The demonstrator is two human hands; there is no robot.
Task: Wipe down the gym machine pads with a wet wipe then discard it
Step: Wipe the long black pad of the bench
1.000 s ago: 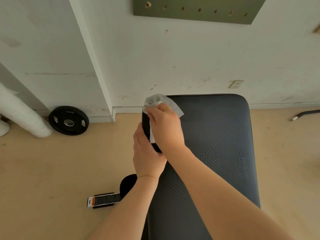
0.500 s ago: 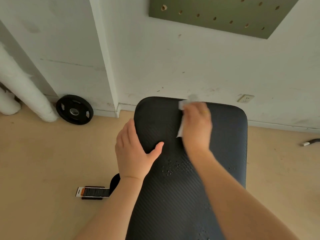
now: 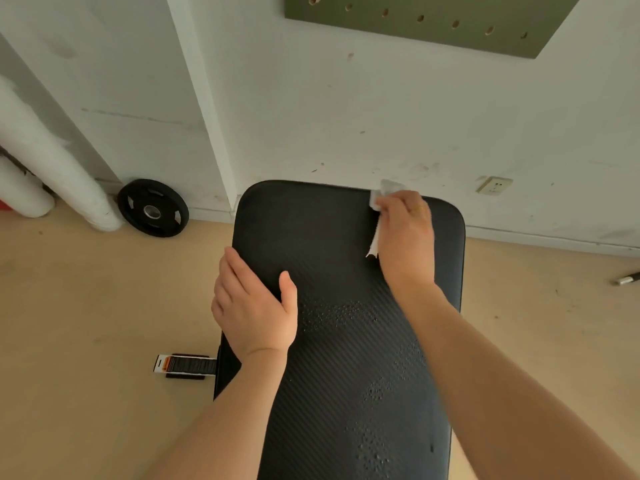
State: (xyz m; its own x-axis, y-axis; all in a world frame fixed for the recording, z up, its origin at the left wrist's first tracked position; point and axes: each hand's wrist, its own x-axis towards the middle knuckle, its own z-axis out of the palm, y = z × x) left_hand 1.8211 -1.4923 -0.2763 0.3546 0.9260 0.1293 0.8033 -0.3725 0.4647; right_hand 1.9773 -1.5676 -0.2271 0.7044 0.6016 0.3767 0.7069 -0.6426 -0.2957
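Hidden or unclear: most of the crumpled white wet wipe (image 3: 378, 216) lies under the right hand (image 3: 405, 237); only a strip along the hand's left side and a tuft past the fingertips show. The pad's near end and both forearms are cut off by the lower frame edge. Print on the small orange, white and black label card (image 3: 183, 366) is too small to read.
Pad: long black ribbed vinyl gym pad (image 3: 332, 244) with rounded far corners; patches of droplets sit along its middle.
Right hand: palm down near the pad's far right corner, fingers curled over the wipe and pressing it onto the pad; a gold ring (image 3: 418, 209) is on one finger.
Left hand: the left hand (image 3: 252, 306) lies flat and relaxed on the pad's left edge, thumb spread onto the top surface, gripping nothing.
Floor: pale wood-look floor (image 3: 86, 306) on both sides of the pad; the card lies left of the pad, a metal rod end (image 3: 627, 278) far right of it.
Room: scuffed white wall (image 3: 346, 116) beyond the pad, with a wall socket (image 3: 494, 185), a green perforated panel (image 3: 433, 19) cut off at the top, white wrapped pipes (image 3: 52, 161) and a black weight plate (image 3: 153, 212) leaning left of the pad.
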